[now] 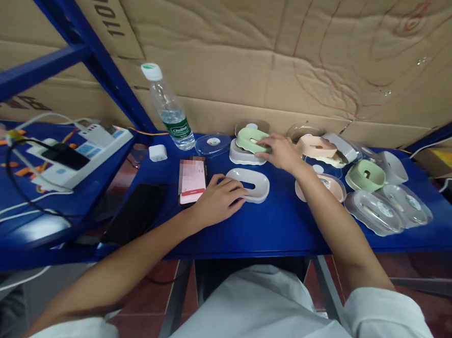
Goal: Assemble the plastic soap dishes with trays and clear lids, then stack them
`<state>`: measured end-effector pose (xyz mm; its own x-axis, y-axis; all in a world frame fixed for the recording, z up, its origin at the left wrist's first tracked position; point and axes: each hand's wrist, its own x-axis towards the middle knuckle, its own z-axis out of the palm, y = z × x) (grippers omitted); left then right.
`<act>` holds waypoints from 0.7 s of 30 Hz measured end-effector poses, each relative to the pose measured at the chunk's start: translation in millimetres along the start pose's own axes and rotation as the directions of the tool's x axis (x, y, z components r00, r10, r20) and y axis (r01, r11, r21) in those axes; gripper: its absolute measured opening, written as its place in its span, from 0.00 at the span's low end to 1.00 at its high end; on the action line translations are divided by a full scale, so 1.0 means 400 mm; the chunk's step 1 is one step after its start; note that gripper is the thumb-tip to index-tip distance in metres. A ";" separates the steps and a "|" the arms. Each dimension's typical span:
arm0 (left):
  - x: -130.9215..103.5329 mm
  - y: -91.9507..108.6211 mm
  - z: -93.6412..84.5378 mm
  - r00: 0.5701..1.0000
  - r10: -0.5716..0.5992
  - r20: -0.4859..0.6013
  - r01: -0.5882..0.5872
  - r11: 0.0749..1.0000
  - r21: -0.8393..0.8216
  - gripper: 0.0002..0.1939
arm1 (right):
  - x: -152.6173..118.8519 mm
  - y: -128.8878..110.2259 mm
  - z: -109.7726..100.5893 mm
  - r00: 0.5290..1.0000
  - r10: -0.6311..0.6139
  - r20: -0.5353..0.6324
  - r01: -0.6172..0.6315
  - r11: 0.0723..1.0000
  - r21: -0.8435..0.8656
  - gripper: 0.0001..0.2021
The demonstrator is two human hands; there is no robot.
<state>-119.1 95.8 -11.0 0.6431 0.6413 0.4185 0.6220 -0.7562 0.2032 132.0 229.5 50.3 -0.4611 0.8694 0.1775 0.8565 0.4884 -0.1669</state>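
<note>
A light grey oval soap dish (pixel 261 187) with a slot in its middle lies on the blue table. The fingers of my left hand (pixel 221 199) are closed on its left side, thumb near the front rim. Farther back, my right hand (pixel 282 151) grips the right end of a green soap dish (pixel 249 138). That green dish sits tilted on top of a grey soap dish base (pixel 245 155). Behind them stands a clear plastic lid (pixel 263 125), partly hidden. Another clear lid (pixel 212 145) with a round label lies to the left.
A lit phone (pixel 193 180), a white charger (pixel 158 153) and a water bottle (pixel 175 120) are on the left. Several soap dishes and lids, such as a peach one (pixel 316 146) and a green one (pixel 367 173), crowd the right. A power strip (pixel 85 153) with cables lies far left.
</note>
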 end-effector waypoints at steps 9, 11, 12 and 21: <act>0.002 -0.018 0.001 0.995 -0.103 -0.005 0.103 0.995 -0.003 0.14 | -0.293 -0.044 -0.035 0.922 -0.131 -0.364 0.158 0.986 0.046 0.15; 0.003 -0.022 0.002 0.993 -0.114 -0.001 0.114 0.993 -0.018 0.18 | -0.398 -0.063 -0.031 0.882 -0.136 -0.450 0.177 0.983 0.050 0.14; 0.003 -0.024 0.003 0.993 -0.117 0.009 0.118 0.993 -0.031 0.20 | -0.448 -0.073 -0.024 0.864 -0.128 -0.486 0.178 0.982 0.057 0.14; 0.019 -0.024 -0.044 0.991 -0.093 0.094 0.102 0.990 -0.097 0.27 | -0.634 -0.100 0.069 0.896 -0.141 -0.422 0.223 0.963 0.152 0.21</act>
<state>-128.3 105.7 5.7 0.6215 0.7183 0.3126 0.6383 -0.6957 0.3295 208.3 -8.2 -14.6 -0.4356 0.6782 0.5919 0.6868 0.6755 -0.2684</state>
